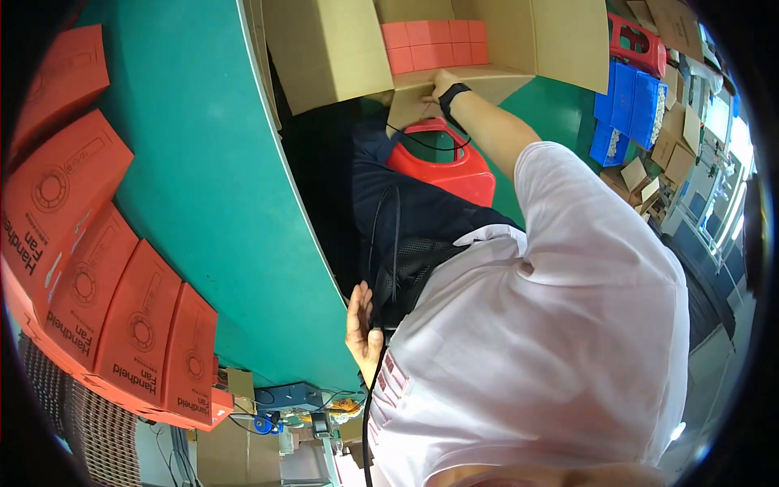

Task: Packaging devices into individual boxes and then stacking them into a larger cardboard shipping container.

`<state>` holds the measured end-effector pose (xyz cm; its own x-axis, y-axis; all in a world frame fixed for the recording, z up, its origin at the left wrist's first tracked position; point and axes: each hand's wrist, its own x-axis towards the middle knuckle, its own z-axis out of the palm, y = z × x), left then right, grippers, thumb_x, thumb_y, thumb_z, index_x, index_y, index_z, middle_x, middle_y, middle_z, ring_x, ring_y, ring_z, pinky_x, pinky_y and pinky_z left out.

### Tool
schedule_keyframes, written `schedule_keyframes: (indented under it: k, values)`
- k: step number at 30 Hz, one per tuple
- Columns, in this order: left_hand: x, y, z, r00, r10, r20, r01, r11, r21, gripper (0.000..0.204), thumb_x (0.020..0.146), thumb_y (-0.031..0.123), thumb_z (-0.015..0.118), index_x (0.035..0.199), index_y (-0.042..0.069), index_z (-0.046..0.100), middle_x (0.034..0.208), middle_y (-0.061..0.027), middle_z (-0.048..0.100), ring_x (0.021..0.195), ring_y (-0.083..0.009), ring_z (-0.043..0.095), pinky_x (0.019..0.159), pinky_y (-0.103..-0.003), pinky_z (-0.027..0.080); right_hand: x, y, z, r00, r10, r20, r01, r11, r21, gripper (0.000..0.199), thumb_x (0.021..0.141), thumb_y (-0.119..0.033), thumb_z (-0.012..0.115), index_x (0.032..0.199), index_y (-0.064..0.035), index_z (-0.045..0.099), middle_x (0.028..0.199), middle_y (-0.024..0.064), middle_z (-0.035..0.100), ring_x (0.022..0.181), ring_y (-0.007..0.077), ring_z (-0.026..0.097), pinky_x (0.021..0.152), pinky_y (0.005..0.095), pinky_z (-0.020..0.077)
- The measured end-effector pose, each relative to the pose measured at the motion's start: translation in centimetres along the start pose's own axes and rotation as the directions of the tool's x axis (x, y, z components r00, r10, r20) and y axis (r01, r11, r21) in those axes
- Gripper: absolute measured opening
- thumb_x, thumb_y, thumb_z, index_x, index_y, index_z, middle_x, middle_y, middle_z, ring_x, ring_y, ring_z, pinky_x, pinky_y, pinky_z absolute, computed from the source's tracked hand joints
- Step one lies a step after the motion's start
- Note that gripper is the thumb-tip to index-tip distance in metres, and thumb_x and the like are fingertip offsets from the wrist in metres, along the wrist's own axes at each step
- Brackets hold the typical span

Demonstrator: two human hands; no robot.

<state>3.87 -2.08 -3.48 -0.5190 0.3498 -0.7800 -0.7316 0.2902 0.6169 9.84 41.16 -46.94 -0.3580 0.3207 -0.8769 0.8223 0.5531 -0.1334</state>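
Observation:
An open cardboard carton stands at the top of the view, with rows of small red boxes packed inside. My right hand, with a black band on the wrist, reaches to the carton's near edge. Its fingers are closed around a cardboard flap. My left hand is beside the table's edge, close to my waist. Its fingers are stretched out, and it holds nothing. A thin black cord runs past it. Below the carton, next to my legs, is a red plastic stool.
Larger red boxes, printed with a round drawing, line the left end of the green table. At the right are blue bins holding small pale parts, another red stool and loose cardboard. A blue-grey device sits beyond the table.

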Motion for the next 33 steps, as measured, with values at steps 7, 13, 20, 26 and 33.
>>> schedule_keyframes:
  k: [7, 13, 20, 26, 33]
  values:
    - [1.7, 0.2, -0.5, 0.982, -0.079, 0.172, 0.078, 0.997, 0.015, 0.078, 0.083, 0.001, 0.063, 0.154, -0.002, 0.032, 0.156, -0.0243, 0.038, 0.144, -0.0349, 0.04, 0.121, -0.046, 0.027, -1.2, -3.6, 0.1, 0.854, 0.116, -0.507, -0.147, 0.989, -0.022, 0.044, 0.072, -0.04, 0.086, 0.103, -0.0109, 0.076, 0.1, 0.0178, 0.074, 0.094, 0.0345, 0.071, 0.084, 0.0434, 0.0581]
    - [2.5, 5.8, 2.0, 0.859, 0.014, 0.511, -0.032, 0.999, 0.027, 0.088, 0.073, -0.003, 0.073, 0.153, -0.002, 0.036, 0.157, -0.0209, 0.039, 0.145, -0.0322, 0.04, 0.121, -0.042, 0.026, 1.6, 8.9, -4.3, 0.99, 0.139, -0.009, -0.003, 0.08, 0.997, 0.061, 0.087, -0.034, 0.076, 0.14, -0.0127, 0.053, 0.134, 0.0239, 0.058, 0.124, 0.0424, 0.055, 0.1, 0.0562, 0.0501]
    - [3.5, 13.7, 4.6, 0.841, 0.237, 0.486, -0.251, 0.967, -0.038, 0.104, 0.078, 0.049, 0.082, 0.153, -0.004, 0.033, 0.155, -0.024, 0.039, 0.145, -0.0365, 0.037, 0.12, -0.047, 0.025, -16.6, 14.1, -4.7, 0.981, 0.148, -0.121, 0.093, 0.185, 0.978, 0.102, 0.09, -0.024, 0.072, 0.156, -0.0003, -0.002, 0.161, 0.0275, 0.003, 0.123, 0.0544, 0.049, 0.098, 0.0558, 0.0516]
    - [5.3, 17.3, 7.6, 0.812, 0.245, 0.529, -0.323, 0.945, 0.058, 0.105, 0.078, 0.058, 0.08, 0.152, -0.003, 0.036, 0.149, -0.0256, 0.046, 0.139, -0.0371, 0.046, 0.116, -0.049, 0.033, -37.5, 15.7, -16.6, 0.904, 0.418, 0.092, 0.056, -0.329, 0.943, 0.067, 0.097, -0.019, 0.066, 0.148, 0.0018, 0.029, 0.149, 0.0267, 0.027, 0.116, 0.0464, 0.06, 0.095, 0.0508, 0.0555]
    - [17.0, 16.2, 16.4, 0.859, 0.212, 0.467, -0.345, 0.913, 0.219, 0.081, 0.096, 0.041, 0.065, 0.154, -0.003, 0.031, 0.151, -0.0269, 0.044, 0.139, -0.0347, 0.046, 0.115, -0.046, 0.035, -47.2, 21.9, -28.4, 0.807, 0.552, -0.211, 0.367, -0.189, 0.911, 0.047, 0.104, -0.018, 0.053, 0.143, 0.0056, 0.041, 0.137, 0.0247, 0.048, 0.13, 0.0429, 0.052, 0.108, 0.045, 0.0494]
